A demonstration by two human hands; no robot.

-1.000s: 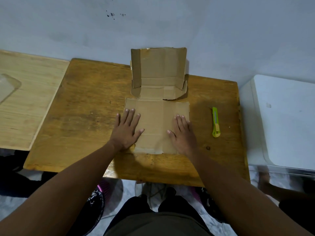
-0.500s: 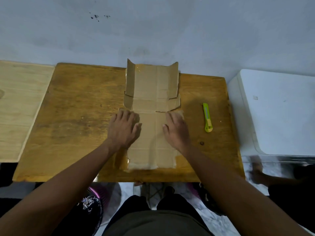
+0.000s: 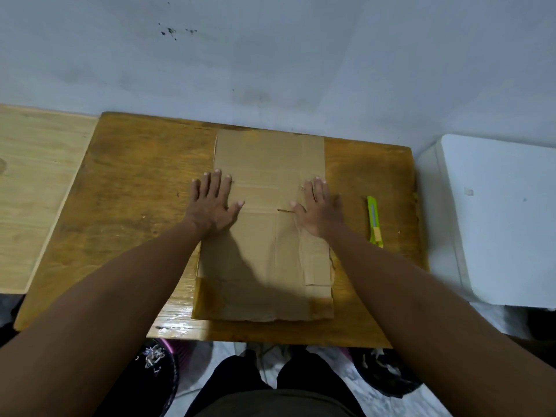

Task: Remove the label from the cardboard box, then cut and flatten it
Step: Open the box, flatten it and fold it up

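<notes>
Fingers [image 3: 217, 180] of both hands lie spread, pressing the creased, slit cardboard box [image 3: 266, 236] flat.

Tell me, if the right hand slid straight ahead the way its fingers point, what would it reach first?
The right hand lies flat on the cardboard, pointing away from the person. Going on, it would cross the rest of the cardboard, then probably meet the wall behind the table. Nothing else seems to lie in that line.

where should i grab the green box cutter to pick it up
Grip the utility knife across its narrow green body, about mid-length, coming straight down from above with the right hand. It lies flat on the wooden table, long axis running near to far, beside the flattened cardboard, with both long edges clear.
</notes>
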